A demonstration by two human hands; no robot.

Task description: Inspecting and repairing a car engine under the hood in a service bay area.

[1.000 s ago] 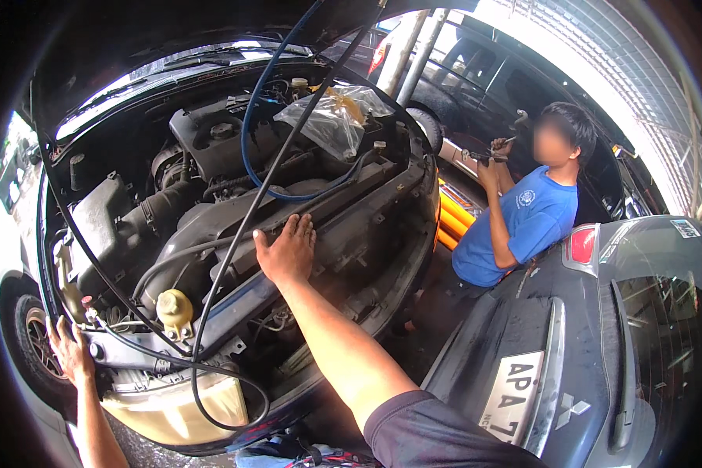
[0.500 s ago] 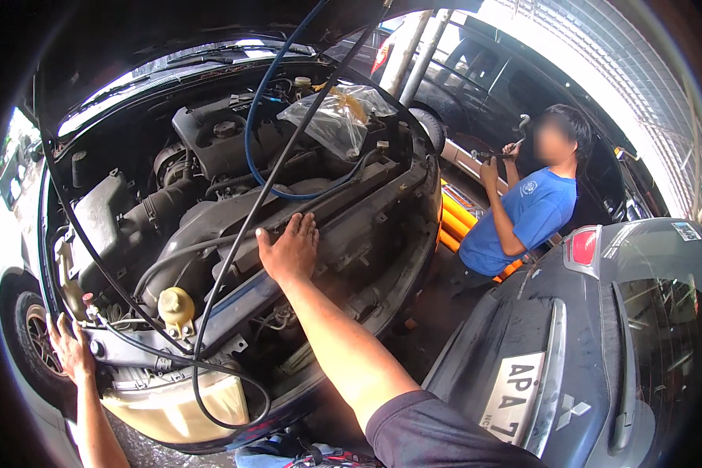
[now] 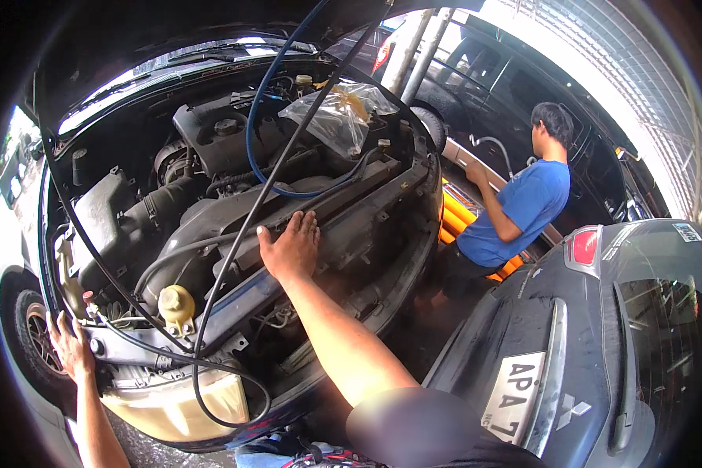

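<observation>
The front of a car lies before me with its engine bay (image 3: 187, 195) uncovered. My right hand (image 3: 291, 248) rests palm down on the dark panel along the front of the bay, fingers stretched out and holding nothing. At the far left, my left hand (image 3: 72, 347) lies against the fender edge beside the headlight (image 3: 175, 409), its fingers apart. Between my hands sits a yellowed reservoir (image 3: 177, 304) with a cap. A black hose (image 3: 203, 343) loops down over the headlight. A blue hose (image 3: 251, 144) curves across the engine, near a clear plastic bag (image 3: 331, 125).
To the right, a person in a blue shirt (image 3: 519, 210) stands by yellow bars (image 3: 456, 214), a bent pipe (image 3: 491, 142) close by. A grey car's rear (image 3: 522, 312) fills the lower right. A dark vehicle (image 3: 491, 78) stands behind. The raised hood (image 3: 171, 23) hangs overhead.
Both my hands have stayed in place. The person in blue has turned away and lowered their arms; the bent pipe now shows beside them.
</observation>
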